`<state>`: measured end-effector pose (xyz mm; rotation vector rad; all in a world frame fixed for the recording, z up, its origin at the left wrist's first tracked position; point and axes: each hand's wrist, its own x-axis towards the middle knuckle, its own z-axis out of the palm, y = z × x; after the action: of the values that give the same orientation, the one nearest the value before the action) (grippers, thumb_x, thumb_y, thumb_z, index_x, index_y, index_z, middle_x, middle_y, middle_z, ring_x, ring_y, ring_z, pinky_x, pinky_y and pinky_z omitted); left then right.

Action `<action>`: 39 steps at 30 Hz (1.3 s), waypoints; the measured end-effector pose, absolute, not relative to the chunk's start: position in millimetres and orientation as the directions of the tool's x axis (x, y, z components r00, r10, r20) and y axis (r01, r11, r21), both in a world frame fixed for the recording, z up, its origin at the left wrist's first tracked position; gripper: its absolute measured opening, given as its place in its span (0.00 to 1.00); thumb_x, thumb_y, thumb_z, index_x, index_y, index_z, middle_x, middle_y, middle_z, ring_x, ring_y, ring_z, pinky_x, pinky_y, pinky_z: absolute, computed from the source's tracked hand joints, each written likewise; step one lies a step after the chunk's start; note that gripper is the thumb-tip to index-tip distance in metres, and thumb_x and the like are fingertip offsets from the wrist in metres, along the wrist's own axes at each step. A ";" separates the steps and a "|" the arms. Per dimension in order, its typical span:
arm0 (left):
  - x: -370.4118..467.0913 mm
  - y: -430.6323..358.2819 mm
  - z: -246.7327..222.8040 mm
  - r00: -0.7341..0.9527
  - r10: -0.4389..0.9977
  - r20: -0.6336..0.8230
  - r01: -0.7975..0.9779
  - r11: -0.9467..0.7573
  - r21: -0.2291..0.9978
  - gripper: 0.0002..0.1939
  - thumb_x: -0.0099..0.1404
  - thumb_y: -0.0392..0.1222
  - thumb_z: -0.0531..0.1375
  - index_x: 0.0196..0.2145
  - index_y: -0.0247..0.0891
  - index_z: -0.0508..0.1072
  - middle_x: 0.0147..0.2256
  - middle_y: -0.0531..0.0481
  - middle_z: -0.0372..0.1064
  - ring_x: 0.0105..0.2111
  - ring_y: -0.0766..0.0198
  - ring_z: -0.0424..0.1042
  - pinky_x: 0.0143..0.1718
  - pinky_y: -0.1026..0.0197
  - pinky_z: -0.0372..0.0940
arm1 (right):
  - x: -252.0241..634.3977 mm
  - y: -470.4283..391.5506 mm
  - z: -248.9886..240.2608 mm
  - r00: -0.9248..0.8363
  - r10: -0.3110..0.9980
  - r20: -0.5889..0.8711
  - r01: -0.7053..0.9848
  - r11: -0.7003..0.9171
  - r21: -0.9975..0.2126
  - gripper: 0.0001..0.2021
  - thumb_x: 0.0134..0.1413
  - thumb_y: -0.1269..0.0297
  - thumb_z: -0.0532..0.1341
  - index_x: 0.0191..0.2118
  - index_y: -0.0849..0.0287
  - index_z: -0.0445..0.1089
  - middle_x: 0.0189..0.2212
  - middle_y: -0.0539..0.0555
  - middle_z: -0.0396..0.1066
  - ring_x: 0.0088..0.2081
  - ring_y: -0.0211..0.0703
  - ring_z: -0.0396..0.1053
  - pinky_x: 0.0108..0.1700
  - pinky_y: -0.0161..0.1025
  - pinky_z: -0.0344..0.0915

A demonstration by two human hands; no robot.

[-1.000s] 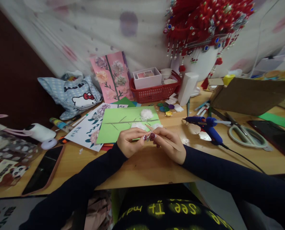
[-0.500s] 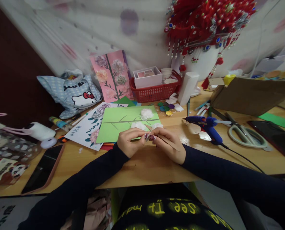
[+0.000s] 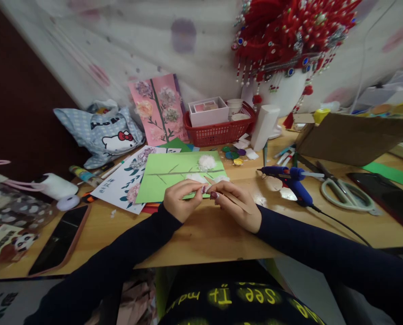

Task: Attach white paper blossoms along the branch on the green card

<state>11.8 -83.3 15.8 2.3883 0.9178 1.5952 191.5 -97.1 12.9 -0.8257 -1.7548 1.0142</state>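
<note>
Over the lower edge of a green sheet (image 3: 160, 185), my left hand (image 3: 182, 198) and my right hand (image 3: 238, 205) meet fingertip to fingertip. My left fingers pinch something too small to make out. A thin pale brown stick (image 3: 233, 198) lies across my right hand, held under its fingers, with its tip pointing up-left. The green sheet bears a drawn branch and a fluffy white flower (image 3: 207, 162). Two more white tufts, one of them a white tuft (image 3: 195, 177), sit just above my hands, partly covered by them.
A blue glue gun (image 3: 289, 178) and scissors (image 3: 346, 194) lie at right, near a black phone (image 3: 384, 194). Behind stand a red basket (image 3: 218, 133) and pink flower picture (image 3: 160, 113). At left are a flower print (image 3: 120, 183), another phone (image 3: 61, 239) and a bag (image 3: 103, 131).
My fingertips have shifted slightly, and the left thumb and finger now sit a little farther from the right thumb. The camera view has moved a little.
</note>
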 end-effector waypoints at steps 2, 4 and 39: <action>13.4 -85.5 15.4 0.310 0.492 0.813 0.399 -0.844 0.359 0.09 0.59 0.28 0.57 0.33 0.33 0.77 0.31 0.44 0.77 0.31 0.65 0.75 0.36 0.64 0.72 | 190.9 -97.2 12.8 -0.357 0.852 0.383 0.105 0.444 -0.890 0.08 0.58 0.61 0.57 0.35 0.61 0.68 0.24 0.48 0.62 0.25 0.34 0.59 0.29 0.33 0.59; 14.9 -87.4 15.5 0.332 0.470 0.818 0.392 -0.857 0.334 0.09 0.60 0.28 0.57 0.34 0.33 0.77 0.32 0.44 0.77 0.32 0.65 0.75 0.37 0.64 0.72 | 190.7 -96.9 11.6 -0.342 0.856 0.389 0.123 0.451 -0.884 0.08 0.57 0.61 0.57 0.34 0.61 0.68 0.23 0.48 0.61 0.25 0.34 0.59 0.29 0.33 0.58; 0.8 -51.3 18.4 -0.268 0.941 0.206 -0.189 -0.261 0.947 0.20 0.44 0.51 0.70 0.27 0.32 0.74 0.19 0.55 0.69 0.18 0.72 0.67 0.24 0.66 0.68 | 200.1 -91.0 9.0 -0.426 0.714 0.555 0.296 0.690 -0.661 0.05 0.55 0.69 0.55 0.29 0.60 0.64 0.22 0.48 0.61 0.24 0.35 0.59 0.29 0.33 0.57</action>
<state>0.8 -51.3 18.4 1.0797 1.0898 1.6676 200.1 -91.0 9.0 -0.7766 -2.0148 0.5978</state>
